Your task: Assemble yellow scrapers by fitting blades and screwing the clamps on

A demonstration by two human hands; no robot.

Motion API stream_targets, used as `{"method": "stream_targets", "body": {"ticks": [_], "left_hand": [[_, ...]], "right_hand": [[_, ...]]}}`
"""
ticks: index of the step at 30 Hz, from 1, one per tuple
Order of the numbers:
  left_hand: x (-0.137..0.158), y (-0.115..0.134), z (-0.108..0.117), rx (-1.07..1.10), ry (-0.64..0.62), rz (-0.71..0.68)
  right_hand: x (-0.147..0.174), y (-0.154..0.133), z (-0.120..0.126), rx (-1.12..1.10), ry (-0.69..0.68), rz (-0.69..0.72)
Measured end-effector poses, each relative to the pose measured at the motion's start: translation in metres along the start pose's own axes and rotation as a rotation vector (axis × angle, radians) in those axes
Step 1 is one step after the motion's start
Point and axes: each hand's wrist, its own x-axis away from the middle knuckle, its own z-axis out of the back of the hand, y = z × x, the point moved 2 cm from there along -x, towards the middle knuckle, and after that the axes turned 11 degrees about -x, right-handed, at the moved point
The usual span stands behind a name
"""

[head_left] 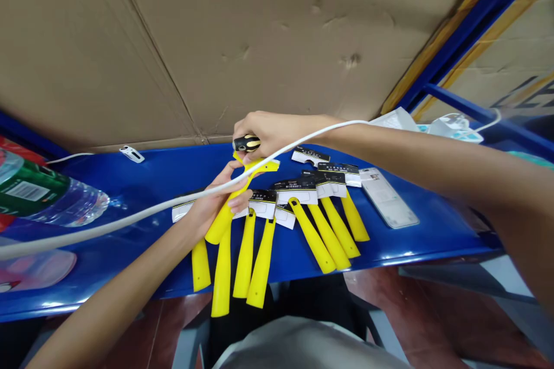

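My left hand (216, 199) is closed round a yellow plastic scraper (223, 222), its wide head pointing up and right. My right hand (259, 132) grips a stubby black-and-yellow screwdriver handle (246, 143) right at that head; the screwdriver's tip is hidden. Below and to the right, several more yellow scrapers (311, 236) lie fanned out with their handles towards me. Black-and-white cards (298, 190) cover the heads of these scrapers. A white cable (173, 202) crosses in front of both hands and hides part of the held scraper.
On the blue table (164, 170), a phone (389, 199) lies to the right of the scrapers. A plastic bottle (52, 190) and a clear container (38, 269) are at the left. A small white device (131, 154) lies by the cardboard wall (259, 40). White power strips (450, 130) sit far right.
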Motion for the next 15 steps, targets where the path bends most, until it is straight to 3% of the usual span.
{"method": "stream_targets", "body": {"ticks": [3, 8, 15], "left_hand": [[0.001, 0.003, -0.004, 0.022, 0.015, 0.013], [0.002, 0.004, -0.006, 0.035, -0.012, 0.043], [0.002, 0.001, -0.001, 0.041, 0.02, 0.044]], "right_hand": [[-0.002, -0.002, 0.003, 0.032, -0.021, 0.12], [-0.006, 0.004, 0.01, 0.001, -0.107, 0.082], [-0.011, 0.009, 0.005, 0.14, -0.01, 0.11]]}}
